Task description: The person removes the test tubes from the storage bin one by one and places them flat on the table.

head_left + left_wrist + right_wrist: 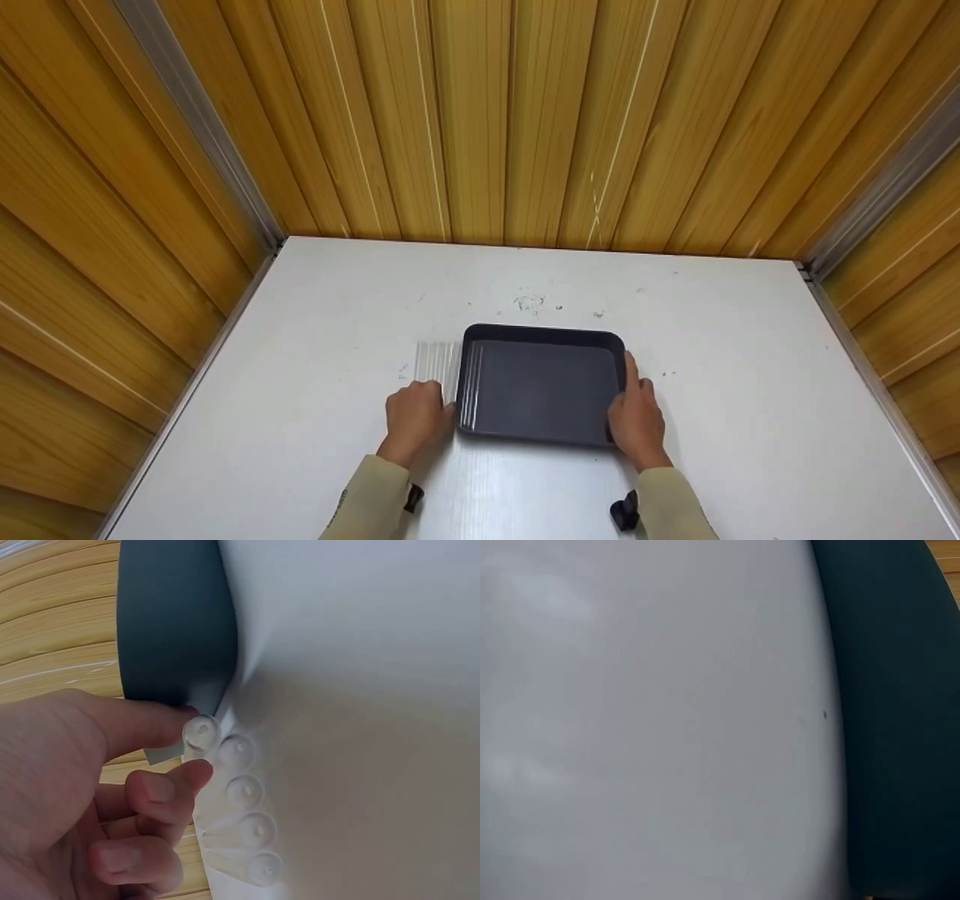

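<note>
A dark grey rectangular tray (544, 390) lies on the white table in the head view. My right hand (639, 422) grips its right wall, thumb on the inner side and fingers along the outside. Several clear tubes (433, 360) lie side by side against the tray's left side. My left hand (417, 416) is at their near ends. In the left wrist view, thumb and forefinger pinch the round end of one clear tube (201, 736), close to the tray wall (180, 622). Clear streaks (471, 386) inside the tray's left edge look like more tubes. My right hand is out of the right wrist view.
The white table (300, 420) extends around the tray, with small dark marks (529, 302) behind it. Wood-patterned panels (472, 120) enclose the back and sides, with metal posts (202, 127) at the corners.
</note>
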Tool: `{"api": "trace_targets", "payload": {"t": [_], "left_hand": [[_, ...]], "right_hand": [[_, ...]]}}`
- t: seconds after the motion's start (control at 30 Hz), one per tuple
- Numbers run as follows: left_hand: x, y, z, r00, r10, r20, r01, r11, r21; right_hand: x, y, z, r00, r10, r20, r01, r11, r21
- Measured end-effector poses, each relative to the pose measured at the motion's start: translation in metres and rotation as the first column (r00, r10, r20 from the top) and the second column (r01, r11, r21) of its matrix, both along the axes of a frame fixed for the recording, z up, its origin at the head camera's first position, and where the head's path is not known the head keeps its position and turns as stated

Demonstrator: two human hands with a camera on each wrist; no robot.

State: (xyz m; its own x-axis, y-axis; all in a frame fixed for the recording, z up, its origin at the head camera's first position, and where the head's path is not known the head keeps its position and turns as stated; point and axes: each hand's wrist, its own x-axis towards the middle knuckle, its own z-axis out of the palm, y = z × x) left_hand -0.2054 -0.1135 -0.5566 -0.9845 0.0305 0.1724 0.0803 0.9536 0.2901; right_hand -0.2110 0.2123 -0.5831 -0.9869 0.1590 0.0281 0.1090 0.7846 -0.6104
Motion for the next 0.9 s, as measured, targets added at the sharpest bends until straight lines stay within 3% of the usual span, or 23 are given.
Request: {"api": "trace_targets", "payload": {"t": [0.3, 0.57, 0.9], "left_hand": [[0.001, -0.001, -0.003, 1.000, -0.027, -0.017, 0.027, 1.000, 0.002], [0.000, 0.001, 0.005, 0.999, -0.017, 0.028, 0.017, 1.000, 0.010], [0.003, 0.011, 0.017, 0.997, -0.018, -0.079, 0.017, 1.000, -0.016]], "right_hand": [[0.000, 0.000, -0.001, 1.000, 0.003, -0.014, -0.003, 1.000, 0.006], [0.000, 0.000, -0.003, 0.999, 0.005, -0.051, -0.004, 1.000, 0.023], [0.000, 0.001, -0.002, 0.999, 0.012, -0.040, -0.011, 1.000, 0.024]]}}
